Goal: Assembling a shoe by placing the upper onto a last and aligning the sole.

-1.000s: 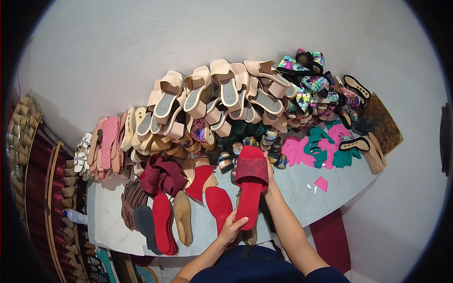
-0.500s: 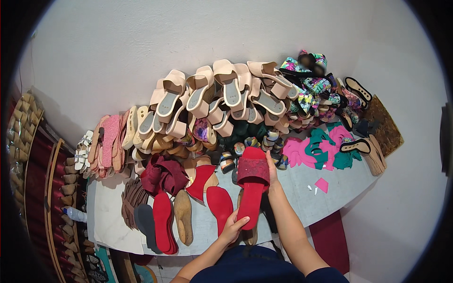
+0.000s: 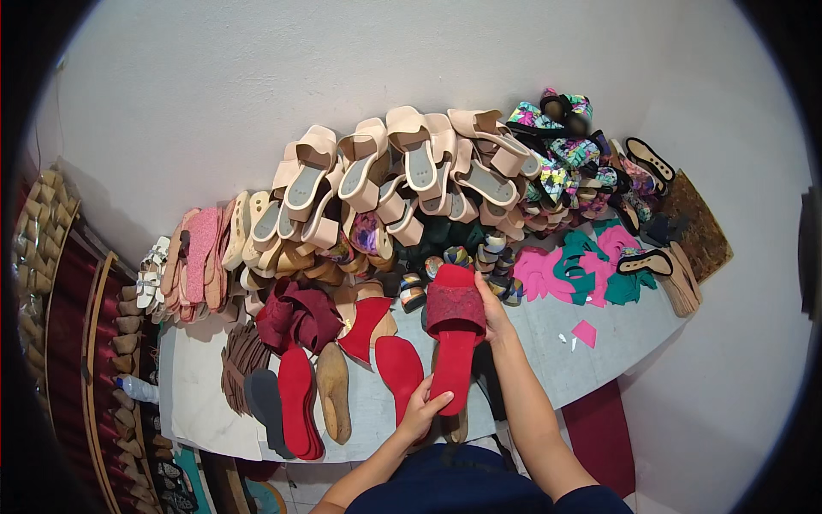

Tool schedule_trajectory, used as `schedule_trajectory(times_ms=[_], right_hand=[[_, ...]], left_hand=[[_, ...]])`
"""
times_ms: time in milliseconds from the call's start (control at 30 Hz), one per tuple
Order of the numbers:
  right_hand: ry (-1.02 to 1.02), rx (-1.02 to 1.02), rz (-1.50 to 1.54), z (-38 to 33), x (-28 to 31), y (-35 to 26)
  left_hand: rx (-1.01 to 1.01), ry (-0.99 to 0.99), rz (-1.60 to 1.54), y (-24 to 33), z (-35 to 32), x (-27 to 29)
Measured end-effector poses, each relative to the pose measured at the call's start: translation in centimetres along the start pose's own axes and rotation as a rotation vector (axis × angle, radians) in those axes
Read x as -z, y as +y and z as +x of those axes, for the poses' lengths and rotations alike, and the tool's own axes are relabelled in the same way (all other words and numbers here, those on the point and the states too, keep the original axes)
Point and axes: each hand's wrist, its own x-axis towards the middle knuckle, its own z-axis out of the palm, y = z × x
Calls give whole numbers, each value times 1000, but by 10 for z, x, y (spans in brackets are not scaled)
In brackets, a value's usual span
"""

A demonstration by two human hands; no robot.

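Observation:
A red slide sandal [image 3: 455, 364] with a dark red lace-like strap is held up over the table's front edge, toe pointing away from me. My left hand [image 3: 421, 409] grips its heel end, thumb on top of the sole. Along the toe and strap's right side, my right hand [image 3: 492, 310] holds it too. Just left of the sandal lies a red insole [image 3: 399, 368]. Further left are a wooden shoe last [image 3: 333, 390], a stack of red insoles [image 3: 297, 403] and dark grey soles [image 3: 266, 407]. Part of another last shows beneath the sandal, mostly hidden.
Beige heeled sandals [image 3: 364, 163] pile up against the wall, with floral-patterned ones [image 3: 561, 171] to the right. Pink and green cut pieces [image 3: 582, 270] lie right on the table [image 3: 548, 364]. Maroon material [image 3: 295, 317] and brown strips [image 3: 246, 368] lie left. Racks of lasts [image 3: 124, 343] stand far left.
The sandal has shifted very slightly left and up, with both hands still on it. Nothing else on the table has visibly moved.

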Motion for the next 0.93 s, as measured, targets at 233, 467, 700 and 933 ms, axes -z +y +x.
schedule_trajectory(times_ms=[233, 467, 700, 933], right_hand=[[93, -109, -40, 3, -1, -12], [127, -22, -365, 5, -11, -11], [114, -98, -385, 18, -35, -5], [110, -211, -347, 34, -76, 48]], left_hand=[[35, 5, -21, -2, -1, 4], [63, 27, -49, 5, -3, 0], [-41, 128, -64, 6, -14, 3], [-198, 311, -63, 5, -55, 15]])
